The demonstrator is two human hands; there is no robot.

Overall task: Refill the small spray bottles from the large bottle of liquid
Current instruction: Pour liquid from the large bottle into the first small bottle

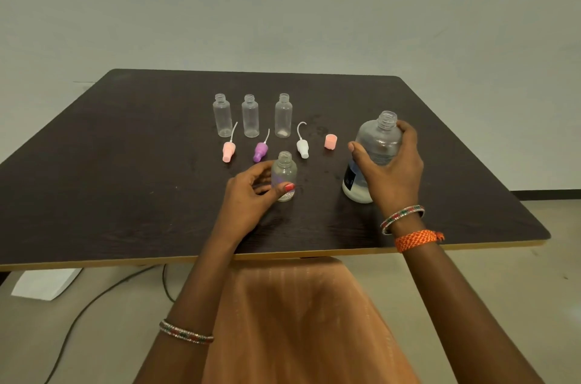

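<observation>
- Left hand [251, 192]: fingers and thumb curled round a small open bottle [284, 176] standing on the desk [125, 163], probably to steady it for pouring.
- Right hand [390, 163]: wrapped round the upper body of the large bottle [374, 157], which stands uncapped on the desk just right of the small one; a little whitish liquid lies at its bottom. The grip near the shoulder suits lifting and tipping.
- Pink cap [330, 142]: beside the large bottle, likely its own.
- Three more small bottles [250, 115]: upright in a row further back, necks open, apparently awaiting filling.
- Spray tops, pink [229, 151], purple [260, 151] and white [302, 148]: each lies in front of the row, near at hand for refitting.
</observation>
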